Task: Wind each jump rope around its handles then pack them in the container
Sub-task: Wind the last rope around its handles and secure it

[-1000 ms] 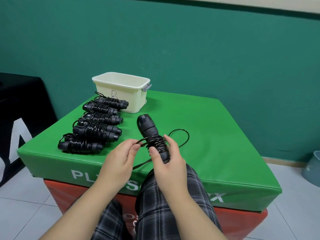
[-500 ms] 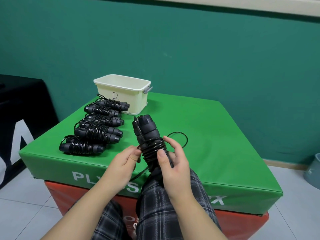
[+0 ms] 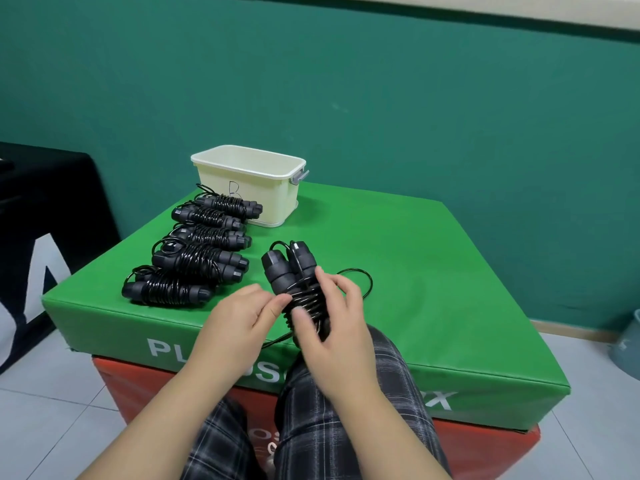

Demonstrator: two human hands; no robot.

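Note:
My right hand grips a black jump rope by its two handles, held together and pointing up and away over the front of the green block. Several turns of cord wrap the handles. My left hand pinches the cord beside the coils. A loose loop of cord lies on the block to the right, and a strand hangs below the hands. Several wound jump ropes lie in a row at the left. The cream container stands open at the back left of the block.
The green padded block sits on a red block. My plaid-trousered legs are below the hands. A black box stands at the left, a grey bin at the far right, a teal wall behind.
The handles have turned so both ends now show side by side. My left hand has brought the cord closer against the coils, and the loose loop on the right has shrunk slightly.

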